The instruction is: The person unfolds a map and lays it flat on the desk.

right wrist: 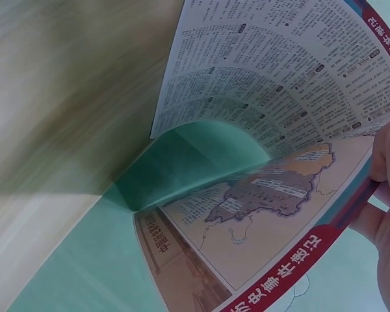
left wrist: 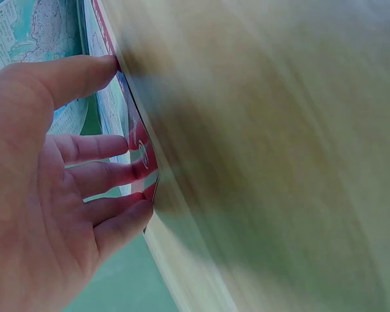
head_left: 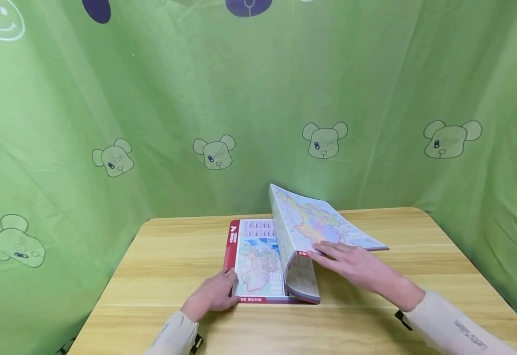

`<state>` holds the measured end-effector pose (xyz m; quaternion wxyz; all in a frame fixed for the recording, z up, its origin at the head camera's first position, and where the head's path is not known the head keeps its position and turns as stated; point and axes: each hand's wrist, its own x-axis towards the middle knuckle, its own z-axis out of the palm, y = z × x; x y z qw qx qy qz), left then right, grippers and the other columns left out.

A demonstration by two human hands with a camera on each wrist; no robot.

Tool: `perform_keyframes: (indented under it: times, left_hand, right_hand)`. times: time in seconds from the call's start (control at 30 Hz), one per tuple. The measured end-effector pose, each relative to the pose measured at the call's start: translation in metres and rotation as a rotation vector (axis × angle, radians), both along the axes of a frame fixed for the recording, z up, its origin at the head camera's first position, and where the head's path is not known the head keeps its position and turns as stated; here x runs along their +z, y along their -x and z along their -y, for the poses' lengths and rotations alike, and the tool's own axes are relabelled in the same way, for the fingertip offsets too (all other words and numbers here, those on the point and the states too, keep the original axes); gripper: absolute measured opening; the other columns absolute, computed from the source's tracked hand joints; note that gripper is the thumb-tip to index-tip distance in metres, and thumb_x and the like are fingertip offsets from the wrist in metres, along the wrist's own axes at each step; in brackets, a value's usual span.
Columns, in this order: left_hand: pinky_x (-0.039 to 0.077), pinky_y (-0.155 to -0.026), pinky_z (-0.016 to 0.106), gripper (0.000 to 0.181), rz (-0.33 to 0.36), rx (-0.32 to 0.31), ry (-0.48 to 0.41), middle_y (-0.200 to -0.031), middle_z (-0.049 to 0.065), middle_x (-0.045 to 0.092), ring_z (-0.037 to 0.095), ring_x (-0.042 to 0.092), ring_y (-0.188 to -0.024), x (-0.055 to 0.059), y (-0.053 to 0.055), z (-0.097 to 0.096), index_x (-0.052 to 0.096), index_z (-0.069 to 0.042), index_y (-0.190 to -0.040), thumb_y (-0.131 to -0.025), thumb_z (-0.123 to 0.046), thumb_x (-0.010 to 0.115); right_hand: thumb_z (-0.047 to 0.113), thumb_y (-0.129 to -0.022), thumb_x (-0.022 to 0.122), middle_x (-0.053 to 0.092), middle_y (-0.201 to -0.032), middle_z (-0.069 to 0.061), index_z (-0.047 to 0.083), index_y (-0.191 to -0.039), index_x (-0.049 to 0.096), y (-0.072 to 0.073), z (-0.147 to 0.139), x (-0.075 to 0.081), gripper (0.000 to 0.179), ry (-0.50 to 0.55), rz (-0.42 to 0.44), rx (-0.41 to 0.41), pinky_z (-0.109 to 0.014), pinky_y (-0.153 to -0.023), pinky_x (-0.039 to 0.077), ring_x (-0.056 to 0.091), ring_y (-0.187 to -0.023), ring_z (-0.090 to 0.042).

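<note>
A map sheet (head_left: 258, 271) with a red border lies on the table, text and a pale relief map on its face. My left hand (head_left: 216, 292) is at its near left corner. In the left wrist view, that hand (left wrist: 45, 208) has its fingers spread along the red edge (left wrist: 143, 146), thumb apart from them. To the right, a colourful map sheet (head_left: 313, 222) is raised and tilted, bending over near its left side. My right hand (head_left: 360, 266) pinches its near edge. Curved pages with print (right wrist: 266, 71) and a brownish map (right wrist: 266, 201) show in the right wrist view.
The wooden table (head_left: 160, 261) has rounded far corners. Behind and beside it hangs a green curtain (head_left: 258, 88) with printed bear heads. The raised sheet's far end comes close to the curtain.
</note>
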<state>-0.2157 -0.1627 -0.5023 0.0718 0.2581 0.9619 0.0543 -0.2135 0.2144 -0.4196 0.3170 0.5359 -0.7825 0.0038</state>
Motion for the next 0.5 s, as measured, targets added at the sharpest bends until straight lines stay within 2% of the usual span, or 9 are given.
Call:
perform_keyframes:
  times: [0.1,0.23,0.37,0.5]
  left_hand:
    - [0.039,-0.102,0.047,0.055,0.008,0.004,0.001,-0.142,0.019,0.042,0.037,0.037,-0.131,0.001,-0.001,0.002,0.053,-0.005,-0.127,-0.085,-0.039,0.065]
    - [0.036,-0.104,0.05,0.058,0.05,0.023,0.006,-0.146,0.019,0.036,0.039,0.031,-0.135,0.003,-0.003,0.004,0.048,-0.014,-0.139,-0.088,-0.038,0.061]
    - [0.035,-0.104,0.05,0.054,0.074,0.038,0.012,-0.148,0.02,0.034,0.04,0.028,-0.136,0.005,-0.004,0.007,0.05,-0.018,-0.139,-0.09,-0.039,0.059]
    - [0.035,-0.104,0.051,0.055,0.072,0.038,0.006,-0.147,0.021,0.034,0.041,0.028,-0.135,0.003,-0.004,0.011,0.051,-0.017,-0.138,-0.09,-0.042,0.059]
  right_hand:
    - [0.009,-0.104,0.01,0.06,-0.124,-0.013,0.01,-0.137,0.049,-0.001,-0.001,0.0,0.051,-0.001,-0.001,0.001,-0.041,-0.073,0.055,0.061,-0.104,-0.028]
    - [0.005,-0.099,0.021,0.06,-0.124,-0.015,0.01,-0.137,0.048,-0.001,-0.004,0.0,0.047,0.014,-0.007,0.006,-0.041,-0.072,0.055,0.062,-0.103,-0.028]
    - [0.005,-0.092,0.029,0.059,-0.123,-0.015,0.011,-0.138,0.047,0.0,-0.008,-0.001,0.05,0.026,-0.012,-0.001,-0.041,-0.071,0.055,0.061,-0.102,-0.028]
    - [0.004,-0.091,0.031,0.059,-0.124,-0.015,0.011,-0.138,0.047,0.0,-0.012,-0.001,0.051,0.028,-0.015,-0.003,-0.042,-0.071,0.055,0.061,-0.103,-0.029]
